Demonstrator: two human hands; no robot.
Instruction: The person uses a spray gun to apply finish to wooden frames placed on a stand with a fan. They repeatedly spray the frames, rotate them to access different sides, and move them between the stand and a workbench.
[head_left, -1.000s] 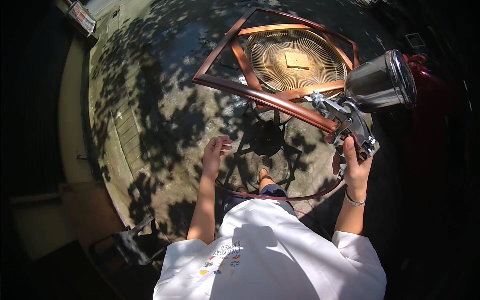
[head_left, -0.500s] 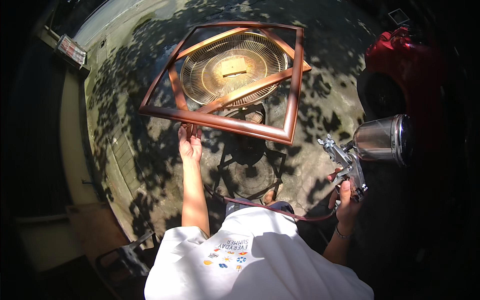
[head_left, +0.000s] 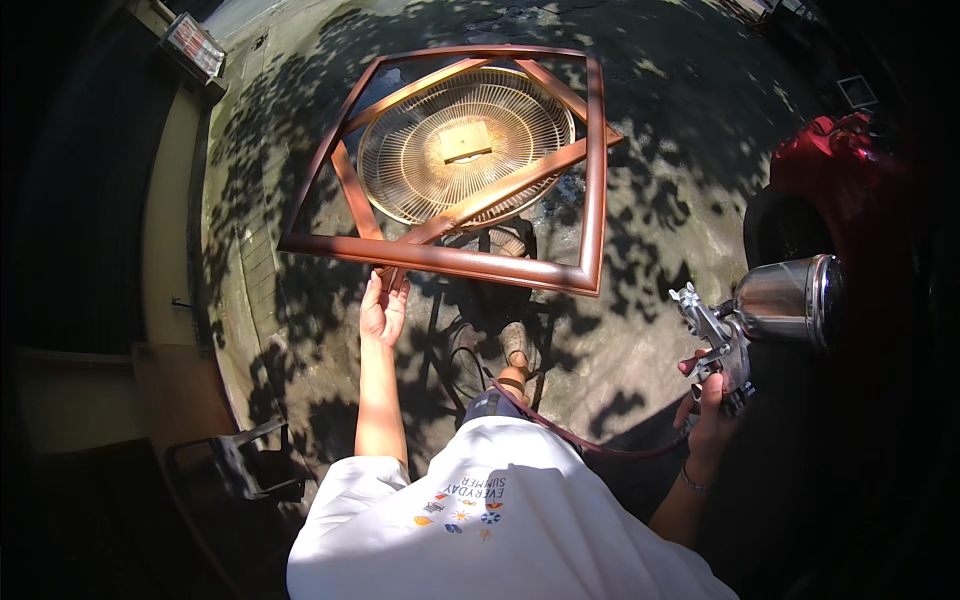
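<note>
A glossy reddish-brown wooden frame point(head_left: 450, 262), hollow in the middle, lies on top of a second wooden frame point(head_left: 500, 196) turned askew beneath it. Both rest over a round wire fan grille point(head_left: 405, 160), which has a small wooden block point(head_left: 465, 142) at its centre. Below the upper frame's near rail, my left hand point(head_left: 382, 310) pinches the near corner of the lower frame; its fingertips are partly hidden. Off to the right, my right hand point(head_left: 708, 400) is wrapped round the handle of a metal spray gun point(head_left: 725, 340) with a silver paint cup point(head_left: 785, 302), pointing leftward.
A dark red hose point(head_left: 570, 436) runs from the spray gun across my front. At right stands a red vehicle point(head_left: 840, 165) with a dark wheel. A chair point(head_left: 250, 460) and a brown board point(head_left: 185, 400) are at lower left. Leaf shadows dapple the concrete ground point(head_left: 650, 300).
The view has shifted, and a foot in a clog now shows beneath the frames. The spray gun sits slightly lower and farther right. My left hand keeps its hold; the frames have turned slightly.
</note>
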